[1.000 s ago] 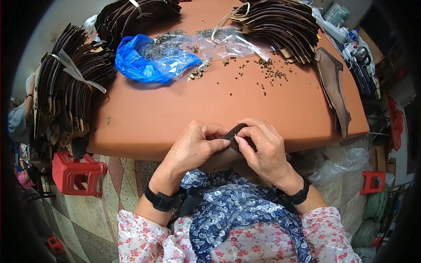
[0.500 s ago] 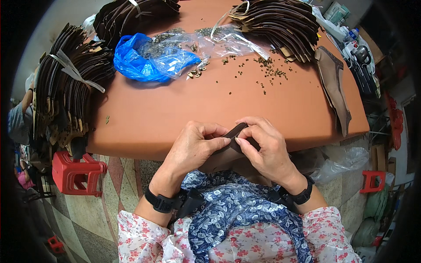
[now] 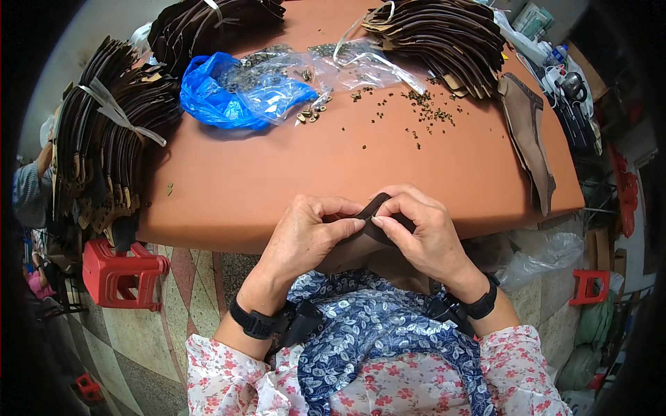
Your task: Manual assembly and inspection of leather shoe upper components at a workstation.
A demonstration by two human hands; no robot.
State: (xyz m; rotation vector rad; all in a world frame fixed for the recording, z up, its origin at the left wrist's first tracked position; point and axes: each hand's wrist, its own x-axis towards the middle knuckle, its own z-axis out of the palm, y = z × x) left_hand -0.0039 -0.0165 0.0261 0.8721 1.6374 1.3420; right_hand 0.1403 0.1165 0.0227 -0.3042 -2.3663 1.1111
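Observation:
My left hand [image 3: 305,236] and my right hand [image 3: 428,236] meet at the table's near edge, both closed on a dark brown leather piece [image 3: 349,254], which looks like a shoe upper. Left thumb and forefinger pinch its dark folded edge. Right beside them, the right thumb and fingertips grip the same edge. Below the hands the piece's lighter brown part hangs over my lap. Whether a small metal part sits between the fingertips is too small to make out. Farther off, small dark metal fittings [image 3: 430,111] lie scattered on the orange-brown tabletop [image 3: 277,173].
Tied stacks of brown leather pieces stand at the left [image 3: 114,145], far left [image 3: 208,31] and far right [image 3: 444,41]. A blue plastic bag [image 3: 215,97] and clear bags hold more fittings. One leather piece [image 3: 527,139] lies at the right edge. A red stool [image 3: 125,274] stands left.
Both hands keep their pinch on the leather piece. The right hand has shifted very slightly, and the dark folded edge tilts a little differently. Nothing on the table has moved.

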